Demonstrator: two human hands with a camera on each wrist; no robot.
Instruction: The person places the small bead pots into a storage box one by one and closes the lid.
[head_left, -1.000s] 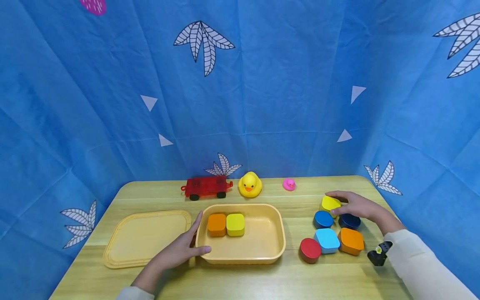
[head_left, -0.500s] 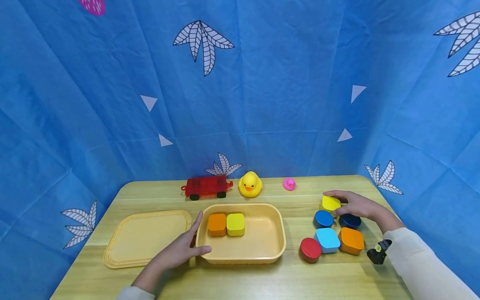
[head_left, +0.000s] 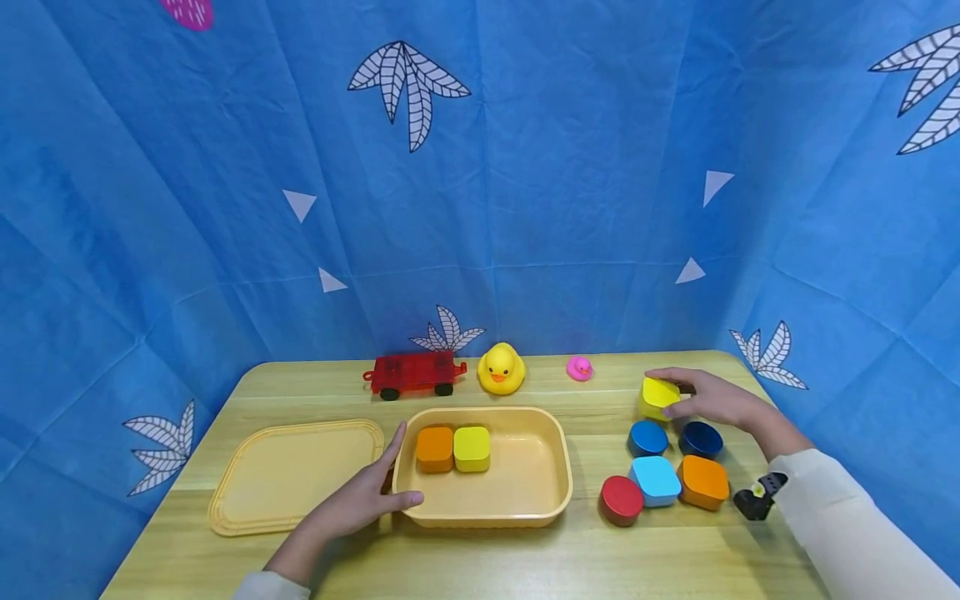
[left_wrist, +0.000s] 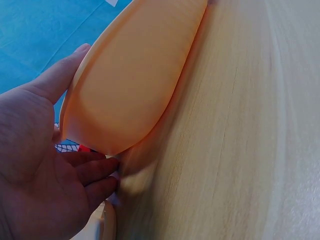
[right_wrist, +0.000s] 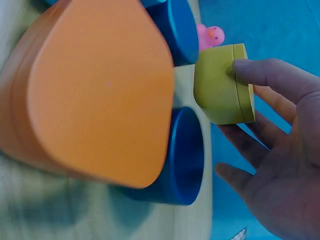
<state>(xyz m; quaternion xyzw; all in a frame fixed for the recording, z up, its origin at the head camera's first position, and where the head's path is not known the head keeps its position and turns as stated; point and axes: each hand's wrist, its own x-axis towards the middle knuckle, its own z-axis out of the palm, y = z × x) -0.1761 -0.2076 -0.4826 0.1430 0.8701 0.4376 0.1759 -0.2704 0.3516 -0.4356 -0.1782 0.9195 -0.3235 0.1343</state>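
In the head view, a small yellow square box (head_left: 657, 395) with rounded corners is pinched between the thumb and fingers of my right hand (head_left: 716, 402). A lid seam shows on this box (right_wrist: 220, 90) in the right wrist view, where it looks raised off the table. My left hand (head_left: 356, 498) holds the left end of a pale yellow tray (head_left: 517, 483), thumb over its rim and the other fingers curled against its outside. Inside the tray, an orange box (head_left: 434, 450) and a yellow box (head_left: 472, 450) sit side by side.
Close to my right hand are a blue round box (head_left: 647, 437), an open dark blue cup (head_left: 701, 440), a light blue box (head_left: 655, 481), an orange box (head_left: 702, 482) and a red round box (head_left: 621, 500). A lid-like flat tray (head_left: 296, 475) lies left; ducks (head_left: 501, 369) and a red cart (head_left: 412, 372) stand behind.
My right hand has lifted the yellow box slightly up and away from the blue pieces. The open dark blue cup is now more exposed. My left hand stays on the tray.
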